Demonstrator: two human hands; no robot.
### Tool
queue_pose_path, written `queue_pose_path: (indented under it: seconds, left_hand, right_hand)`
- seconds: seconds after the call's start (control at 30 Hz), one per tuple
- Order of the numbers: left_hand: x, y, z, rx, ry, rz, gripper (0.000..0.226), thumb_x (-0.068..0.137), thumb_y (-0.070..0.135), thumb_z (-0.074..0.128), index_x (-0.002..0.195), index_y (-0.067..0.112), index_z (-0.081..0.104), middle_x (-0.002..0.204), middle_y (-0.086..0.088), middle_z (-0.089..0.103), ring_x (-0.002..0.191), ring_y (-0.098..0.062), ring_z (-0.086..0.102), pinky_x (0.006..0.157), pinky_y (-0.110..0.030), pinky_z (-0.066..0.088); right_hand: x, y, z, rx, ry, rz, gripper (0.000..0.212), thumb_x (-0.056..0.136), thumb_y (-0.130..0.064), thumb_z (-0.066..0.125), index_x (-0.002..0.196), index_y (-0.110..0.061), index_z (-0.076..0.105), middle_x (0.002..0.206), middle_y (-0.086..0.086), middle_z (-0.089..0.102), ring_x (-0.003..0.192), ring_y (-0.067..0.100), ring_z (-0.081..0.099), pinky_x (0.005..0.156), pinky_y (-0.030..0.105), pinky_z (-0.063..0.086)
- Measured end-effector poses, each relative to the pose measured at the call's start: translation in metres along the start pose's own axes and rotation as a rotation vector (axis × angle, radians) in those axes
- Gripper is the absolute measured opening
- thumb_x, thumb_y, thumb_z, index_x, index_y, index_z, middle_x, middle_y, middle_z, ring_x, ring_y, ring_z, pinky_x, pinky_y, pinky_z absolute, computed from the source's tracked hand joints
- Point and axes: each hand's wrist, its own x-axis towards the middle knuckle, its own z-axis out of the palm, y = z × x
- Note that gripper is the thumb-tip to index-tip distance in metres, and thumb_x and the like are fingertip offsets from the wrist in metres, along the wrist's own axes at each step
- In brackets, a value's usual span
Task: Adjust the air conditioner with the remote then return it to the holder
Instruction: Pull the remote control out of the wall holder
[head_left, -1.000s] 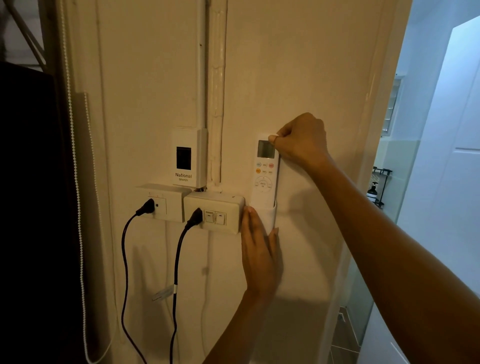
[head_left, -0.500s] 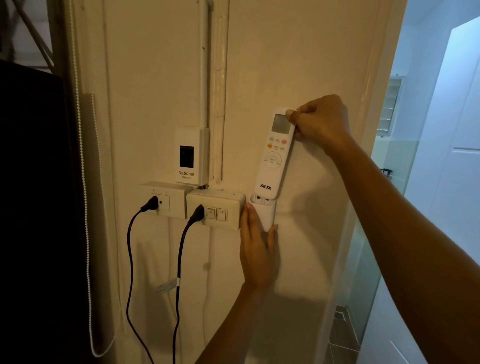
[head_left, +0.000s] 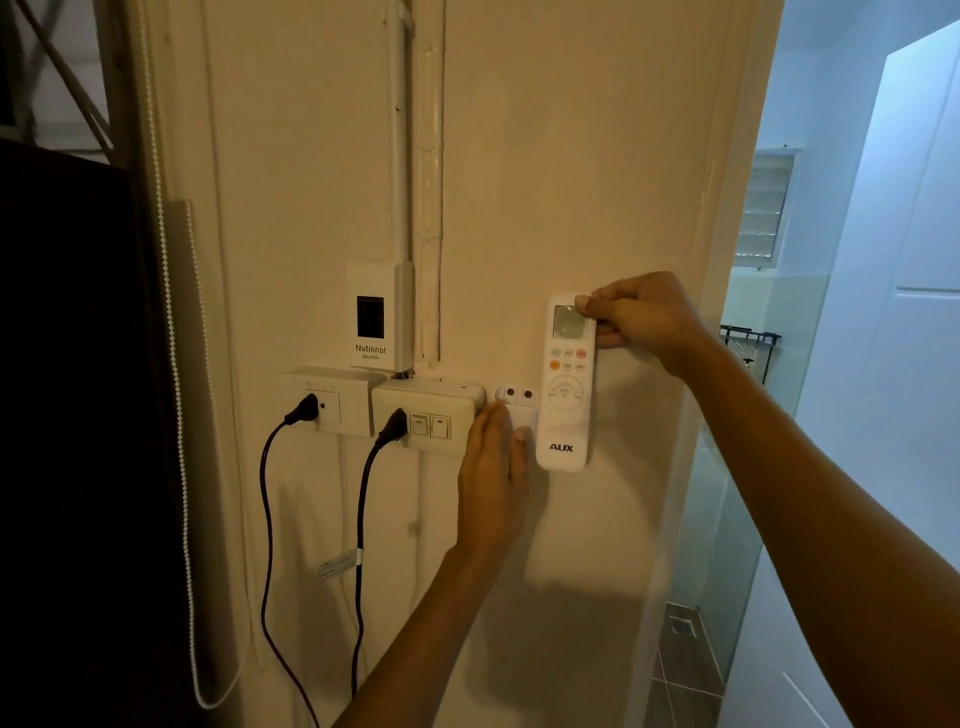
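My right hand (head_left: 641, 314) pinches the top of the white AUX remote (head_left: 566, 395), thumb on its screen. The remote hangs upright in front of the wall, fully clear of the holder and just to its right. The small white wall holder (head_left: 515, 402) is empty, with two screw holes showing at its top. My left hand (head_left: 491, 478) lies flat on the wall below it, fingertips resting on the holder's lower front and covering part of it.
A switch box (head_left: 428, 413) and a socket box (head_left: 327, 400), each with a black plug and cable, sit left of the holder. A National breaker (head_left: 379, 317) is above them. A bead cord (head_left: 176, 364) hangs at left; a doorway (head_left: 831, 364) opens at right.
My right hand has lifted the remote up out of the holder and shifted it to the right of it. My left hand has stayed on the holder.
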Motion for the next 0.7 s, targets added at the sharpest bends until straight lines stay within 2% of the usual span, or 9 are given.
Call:
queue_pose_path:
  seconds: [0.03, 0.07, 0.13, 0.17, 0.27, 0.3, 0.4, 0.5, 0.7]
  left_hand:
    - [0.001, 0.004, -0.004, -0.029, -0.018, -0.017, 0.042, 0.092, 0.023, 0.042, 0.133, 0.013, 0.037, 0.138, 0.002, 0.041, 0.125, -0.005, 0.033, 0.082, 0.014, 0.022]
    - [0.002, 0.007, -0.008, -0.053, -0.035, -0.026, 0.04, 0.093, 0.023, 0.041, 0.131, 0.013, 0.042, 0.138, 0.0, 0.043, 0.125, -0.005, 0.034, 0.087, 0.01, 0.025]
    - [0.004, 0.012, -0.015, -0.102, -0.068, -0.021, 0.034, 0.093, 0.028, 0.04, 0.124, 0.016, 0.05, 0.136, -0.002, 0.049, 0.124, -0.009, 0.041, 0.1, -0.012, 0.036]
    - [0.005, 0.017, -0.019, -0.138, -0.088, -0.027, 0.031, 0.093, 0.029, 0.04, 0.119, 0.018, 0.053, 0.13, 0.0, 0.054, 0.119, -0.009, 0.048, 0.098, -0.018, 0.042]
    - [0.007, 0.03, -0.031, -0.206, -0.197, -0.086, 0.027, 0.092, 0.032, 0.041, 0.109, 0.02, 0.059, 0.106, 0.007, 0.062, 0.086, -0.001, 0.061, 0.064, -0.004, 0.049]
    - [0.008, 0.033, -0.035, -0.218, -0.243, -0.108, 0.028, 0.092, 0.034, 0.041, 0.109, 0.022, 0.058, 0.103, 0.009, 0.062, 0.079, 0.004, 0.06, 0.059, -0.003, 0.049]
    - [0.007, 0.037, -0.043, -0.239, -0.316, -0.131, 0.025, 0.091, 0.036, 0.041, 0.108, 0.028, 0.057, 0.109, 0.007, 0.063, 0.081, 0.003, 0.062, 0.064, -0.013, 0.054]
    - [0.003, 0.043, -0.051, -0.259, -0.332, -0.157, 0.024, 0.09, 0.037, 0.041, 0.104, 0.027, 0.058, 0.111, 0.002, 0.066, 0.086, -0.005, 0.066, 0.066, -0.021, 0.057]
    - [-0.021, 0.062, -0.07, -0.289, -0.297, -0.172, 0.022, 0.091, 0.033, 0.039, 0.1, 0.025, 0.057, 0.092, 0.015, 0.065, 0.075, 0.001, 0.067, 0.055, -0.014, 0.054]
  right_hand:
    - [-0.001, 0.002, 0.002, 0.013, -0.024, 0.016, 0.025, 0.073, -0.023, 0.073, 0.085, -0.001, 0.068, 0.09, 0.023, 0.072, 0.081, 0.031, 0.071, 0.078, 0.045, 0.059]
    - [-0.003, 0.003, 0.005, 0.024, -0.043, 0.023, 0.025, 0.074, -0.022, 0.073, 0.086, 0.0, 0.068, 0.091, 0.024, 0.071, 0.081, 0.032, 0.071, 0.079, 0.045, 0.058]
    - [-0.008, 0.005, 0.009, 0.03, -0.076, 0.024, 0.022, 0.075, -0.021, 0.072, 0.083, -0.001, 0.068, 0.092, 0.025, 0.071, 0.084, 0.033, 0.071, 0.08, 0.045, 0.058]
    - [-0.01, 0.006, 0.011, 0.033, -0.091, 0.023, 0.021, 0.075, -0.021, 0.071, 0.082, -0.002, 0.068, 0.093, 0.025, 0.071, 0.085, 0.034, 0.071, 0.08, 0.044, 0.058]
    - [-0.015, 0.006, 0.016, 0.061, -0.131, 0.025, 0.019, 0.076, -0.02, 0.071, 0.081, -0.003, 0.068, 0.094, 0.024, 0.071, 0.085, 0.033, 0.071, 0.08, 0.043, 0.058]
    - [-0.017, 0.005, 0.017, 0.073, -0.144, 0.025, 0.019, 0.076, -0.021, 0.071, 0.082, -0.003, 0.068, 0.093, 0.024, 0.071, 0.086, 0.033, 0.071, 0.08, 0.043, 0.058]
    - [-0.021, 0.003, 0.018, 0.108, -0.174, 0.037, 0.022, 0.075, -0.021, 0.072, 0.085, -0.002, 0.068, 0.092, 0.022, 0.072, 0.083, 0.03, 0.072, 0.077, 0.039, 0.059]
    - [-0.029, -0.001, 0.018, 0.157, -0.204, 0.049, 0.023, 0.075, -0.02, 0.071, 0.089, -0.001, 0.068, 0.091, 0.018, 0.072, 0.08, 0.025, 0.072, 0.065, 0.028, 0.061]
    - [-0.049, -0.01, 0.023, 0.209, -0.267, 0.018, 0.017, 0.076, -0.02, 0.07, 0.086, -0.007, 0.069, 0.086, 0.009, 0.073, 0.077, 0.018, 0.072, 0.06, 0.023, 0.058]
